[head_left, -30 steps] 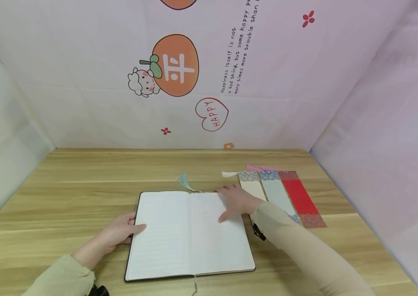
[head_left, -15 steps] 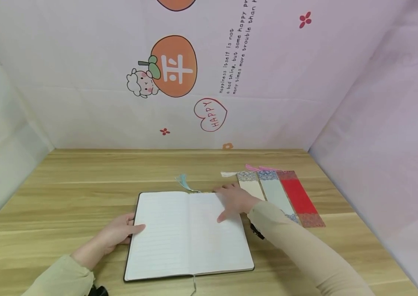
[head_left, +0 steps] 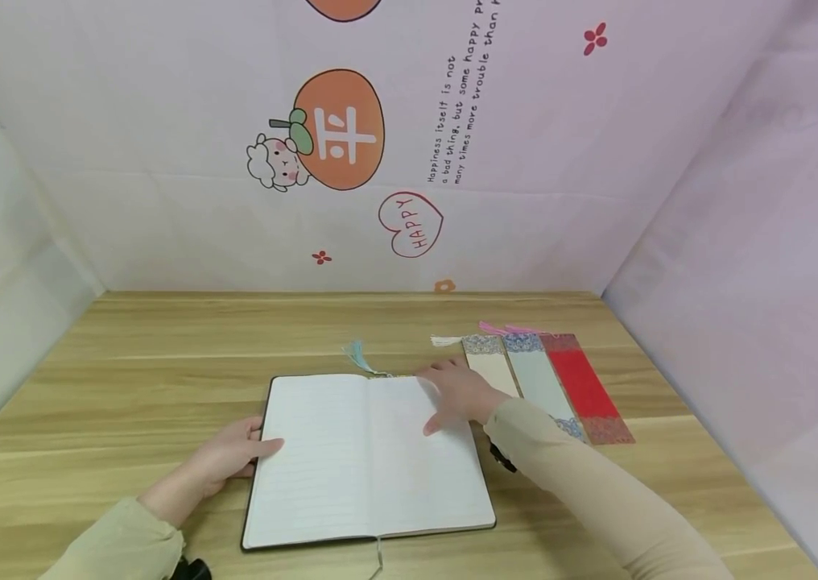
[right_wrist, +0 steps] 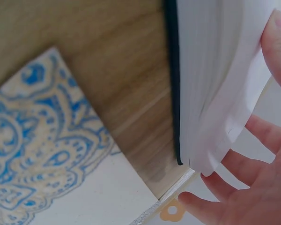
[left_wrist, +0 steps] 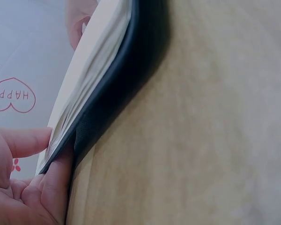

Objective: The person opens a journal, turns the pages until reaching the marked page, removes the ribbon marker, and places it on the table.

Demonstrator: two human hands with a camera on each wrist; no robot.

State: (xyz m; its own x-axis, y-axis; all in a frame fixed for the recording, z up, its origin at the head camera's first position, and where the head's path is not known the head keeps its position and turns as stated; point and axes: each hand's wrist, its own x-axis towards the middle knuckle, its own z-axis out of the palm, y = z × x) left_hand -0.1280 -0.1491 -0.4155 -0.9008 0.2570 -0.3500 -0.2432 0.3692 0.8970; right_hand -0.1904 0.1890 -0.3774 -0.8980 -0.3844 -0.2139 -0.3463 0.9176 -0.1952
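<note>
An open notebook (head_left: 322, 483) with a dark cover and faintly lined pages lies on the wooden table. My left hand (head_left: 229, 457) pinches its left edge: the thumb rests on the page while the fingers are under the cover, as the left wrist view shows. My right hand (head_left: 458, 393) lies over the upper right corner, its spread fingers and thumb (right_wrist: 276, 44) touching the right-hand page. At the top edge by the spine, a light blue tassel (head_left: 356, 354) sticks out with a thin gold strip; whatever it belongs to is hidden by the pages.
Right of the notebook lie three tasselled bookmarks: a cream one (head_left: 492, 370), a pale blue one (head_left: 543, 379) and a red one (head_left: 586, 387). My right forearm passes over part of the cream one. A grey ribbon (head_left: 379, 556) hangs below the spine. White printed cloth (head_left: 184, 234) walls the table.
Both hands keep their places on the notebook. The whole view has shifted very slightly; nothing else visibly differs.
</note>
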